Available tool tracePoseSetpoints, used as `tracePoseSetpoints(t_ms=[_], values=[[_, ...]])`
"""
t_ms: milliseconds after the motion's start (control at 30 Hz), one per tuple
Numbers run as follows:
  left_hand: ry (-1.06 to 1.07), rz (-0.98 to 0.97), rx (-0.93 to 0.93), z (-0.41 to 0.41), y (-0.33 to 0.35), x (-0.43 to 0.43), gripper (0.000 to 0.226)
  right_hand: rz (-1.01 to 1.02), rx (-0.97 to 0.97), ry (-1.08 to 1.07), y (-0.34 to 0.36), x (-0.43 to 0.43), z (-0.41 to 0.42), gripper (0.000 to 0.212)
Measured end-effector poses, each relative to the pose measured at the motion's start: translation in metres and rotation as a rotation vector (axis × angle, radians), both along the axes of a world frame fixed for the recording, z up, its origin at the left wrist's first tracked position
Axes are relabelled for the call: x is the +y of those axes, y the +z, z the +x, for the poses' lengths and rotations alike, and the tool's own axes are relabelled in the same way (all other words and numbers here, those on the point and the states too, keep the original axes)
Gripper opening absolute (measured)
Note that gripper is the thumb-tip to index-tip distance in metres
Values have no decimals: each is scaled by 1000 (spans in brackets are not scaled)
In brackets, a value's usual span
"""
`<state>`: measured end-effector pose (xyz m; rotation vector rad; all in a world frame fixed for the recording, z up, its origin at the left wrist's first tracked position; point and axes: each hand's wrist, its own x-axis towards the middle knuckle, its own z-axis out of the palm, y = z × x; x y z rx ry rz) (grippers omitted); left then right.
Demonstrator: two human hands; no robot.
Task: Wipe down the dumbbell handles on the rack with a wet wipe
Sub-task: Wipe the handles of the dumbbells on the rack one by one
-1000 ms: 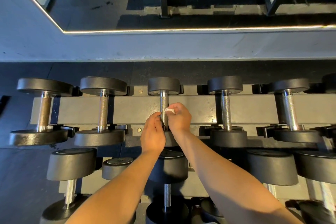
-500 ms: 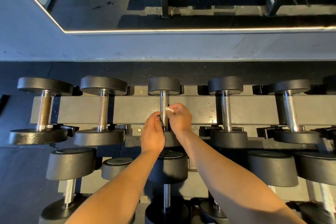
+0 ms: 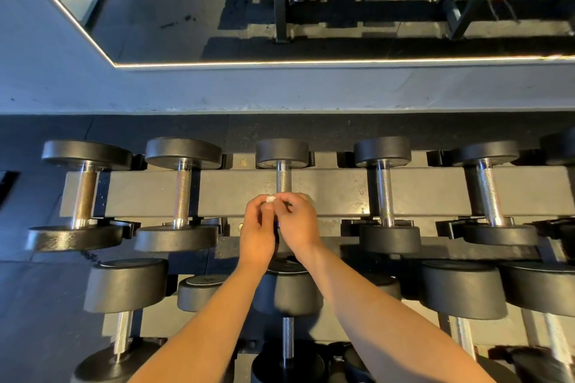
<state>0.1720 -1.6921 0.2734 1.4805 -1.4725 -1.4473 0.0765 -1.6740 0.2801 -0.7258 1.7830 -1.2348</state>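
The middle dumbbell on the top tier shows the far half of its knurled steel handle; my hands cover the near half. A small white wet wipe is bunched just in front of that handle. My left hand and my right hand meet there with fingers curled, and both pinch the wipe at their fingertips. The black rack beam runs under the handles.
Two dumbbells lie left of my hands and two more to the right on the top tier. Larger dumbbells fill the lower tier. A grey wall and a mirror stand behind the rack.
My right hand has slid the wipe down and off the far part of the handle. My left hand has let go of the handle and now pinches the wipe too.
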Motion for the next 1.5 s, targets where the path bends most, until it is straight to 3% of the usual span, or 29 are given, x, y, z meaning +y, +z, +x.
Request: tracePoseSetpoints(t_ms=[167, 367, 533, 700, 867, 1033, 1167, 1500], values=[[37, -84, -64, -2, -1, -22, 17, -8, 78, -1, -10, -6, -9, 26], [75, 3, -102, -24, -13, -63, 18, 51, 218, -64, -32, -12, -1, 29], [89, 94, 60, -45, -16, -74, 18, 55, 192, -101, -38, -12, -4, 30], [102, 27, -16, -40, -22, -69, 14, 56, 219, -91, -37, -11, -4, 27], [-16, 46, -49, -13, -25, -48, 27, 49, 210, -92, -32, -9, -5, 25], [71, -45, -9, -41, -12, -69, 23, 43, 245, -97, -40, -10, -4, 27], [-44, -62, -54, -42, -17, -62, 28, 40, 231, -115, -40, -9, -5, 26], [-89, 110, -107, -3, -25, -28, 23, 56, 192, -154, -38, -8, -10, 23]])
